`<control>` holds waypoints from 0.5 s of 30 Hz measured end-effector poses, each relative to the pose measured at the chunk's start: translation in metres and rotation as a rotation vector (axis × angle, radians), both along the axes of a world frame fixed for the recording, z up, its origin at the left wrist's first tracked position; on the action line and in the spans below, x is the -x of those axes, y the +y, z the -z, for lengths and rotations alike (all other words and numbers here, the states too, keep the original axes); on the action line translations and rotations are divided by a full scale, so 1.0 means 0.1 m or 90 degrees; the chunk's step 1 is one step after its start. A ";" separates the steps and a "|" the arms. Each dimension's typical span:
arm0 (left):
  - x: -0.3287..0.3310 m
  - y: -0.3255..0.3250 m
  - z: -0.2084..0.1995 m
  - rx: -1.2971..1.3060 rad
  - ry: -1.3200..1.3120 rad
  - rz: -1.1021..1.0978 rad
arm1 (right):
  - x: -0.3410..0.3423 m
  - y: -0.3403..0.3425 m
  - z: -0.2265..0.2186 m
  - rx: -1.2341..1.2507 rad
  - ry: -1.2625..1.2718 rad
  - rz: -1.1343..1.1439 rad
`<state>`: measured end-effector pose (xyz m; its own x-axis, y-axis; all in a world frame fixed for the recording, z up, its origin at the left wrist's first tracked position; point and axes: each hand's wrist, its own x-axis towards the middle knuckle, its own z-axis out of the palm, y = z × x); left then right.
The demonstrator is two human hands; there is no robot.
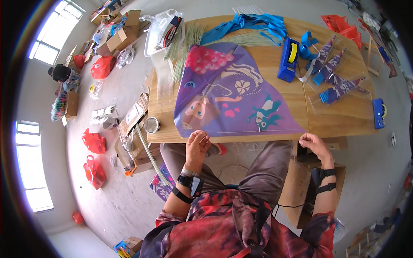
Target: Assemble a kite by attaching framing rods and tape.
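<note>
A purple printed kite sail [241, 107] lies on the wooden table [335, 122], its straight side along the near edge. Its left part is folded over; the print shows a cartoon figure, pink hearts and a teal creature. At its near left corner, my left hand [197, 148] is closed, fingertips pinched at the sail's edge. My right hand [317, 147] is closed just off the near right corner, fingers pressed together; whatever they hold is too small to make out. A thin pale line runs along the sail's near side between the hands.
Blue tape dispensers [288, 60] and folded kites in clear sleeves [340, 88] are on the right. Blue ribbon [245, 26], thin pale sticks [189, 41] and a plastic tub [165, 32] sit at the back. A round tin [152, 125] stands near the left edge.
</note>
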<state>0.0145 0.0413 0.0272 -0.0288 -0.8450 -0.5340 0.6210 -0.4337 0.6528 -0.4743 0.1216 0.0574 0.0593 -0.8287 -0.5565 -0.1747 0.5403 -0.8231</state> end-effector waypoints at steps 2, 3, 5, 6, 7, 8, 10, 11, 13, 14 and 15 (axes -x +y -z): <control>0.01 0.01 -0.02 -0.009 0.007 0.007 | 0.05 -0.07 0.02 0.008 -0.024 0.006; 0.02 0.01 -0.03 -0.015 -0.012 0.007 | 0.08 -0.10 0.03 0.018 -0.050 0.010; 0.01 0.00 -0.01 -0.022 -0.029 0.010 | 0.07 -0.18 0.00 0.021 -0.046 0.026; 0.00 0.00 0.00 -0.013 -0.050 0.014 | 0.07 -0.23 -0.01 0.017 -0.011 0.025; 0.01 -0.01 0.02 -0.004 -0.070 0.018 | 0.07 -0.26 -0.03 0.012 0.025 0.025; 0.00 -0.03 0.04 -0.006 -0.066 0.023 | 0.08 -0.30 0.01 0.018 0.042 0.034; -0.02 -0.07 0.08 0.019 -0.133 0.045 | 0.07 -0.35 0.05 0.017 0.067 0.042; 0.00 -0.08 0.09 0.032 -0.166 0.056 | 0.07 -0.36 0.07 0.018 0.088 0.045; 0.03 -0.09 0.14 0.048 -0.202 0.061 | 0.05 -0.36 0.13 0.046 0.108 0.044; 0.03 -0.10 0.18 0.073 -0.250 0.073 | 0.05 -0.37 0.16 0.069 0.157 0.038; 0.03 -0.10 0.21 0.098 -0.298 0.085 | 0.04 -0.37 0.20 0.091 0.207 0.032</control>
